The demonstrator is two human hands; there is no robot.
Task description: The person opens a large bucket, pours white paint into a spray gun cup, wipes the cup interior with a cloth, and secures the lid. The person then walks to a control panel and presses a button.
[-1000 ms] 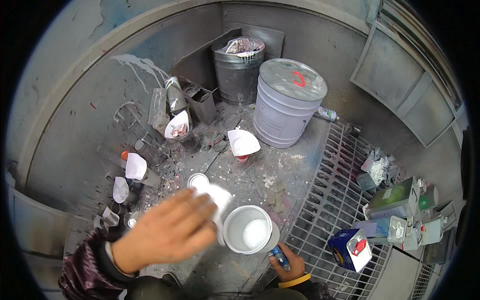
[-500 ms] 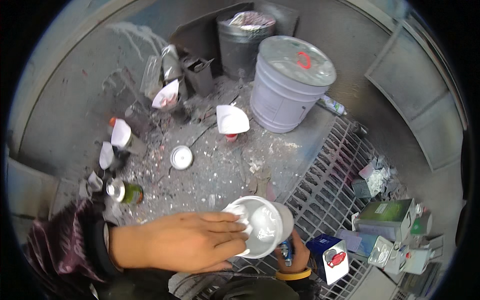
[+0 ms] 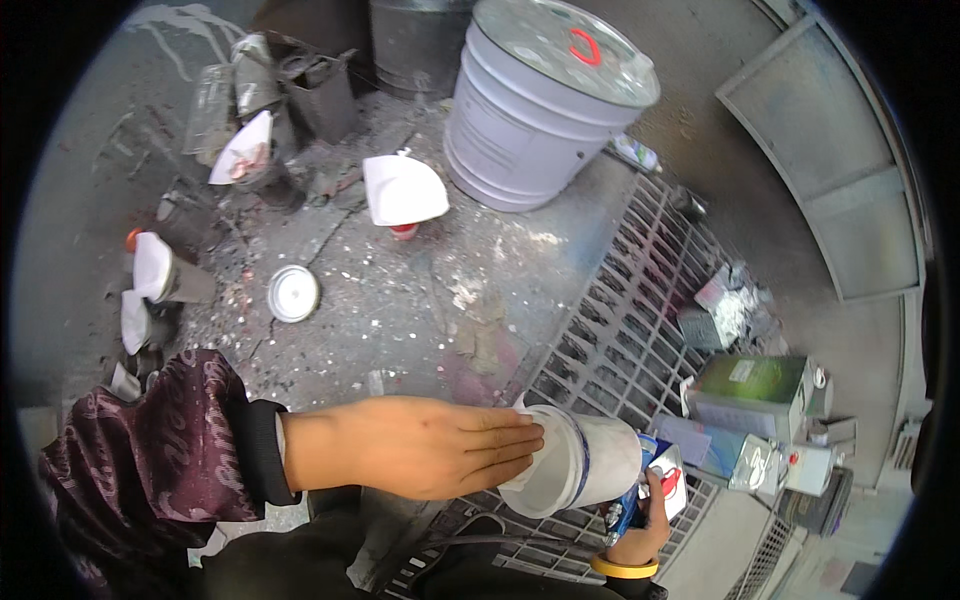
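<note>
My right hand grips a blue spray gun with metal fittings. Attached to it is a white plastic cup, tipped on its side with its open mouth toward my left hand. The left fingers lie pressed together over the cup's rim and reach into the mouth. A crumpled white wipe shows beneath them, against the inner wall. Most of the wipe is hidden by the fingers. A yellow band circles my right wrist.
Ahead stands a large white lidded bucket beside a dark metal drum. A floor grate runs along the right, with several cans, including a green one, beside it. Used cups and a round white lid sit on the paint-spotted floor.
The cup and spray gun have moved right and tilted further onto their side. My left hand has followed, staying at the cup's mouth. The whole view has shifted.
</note>
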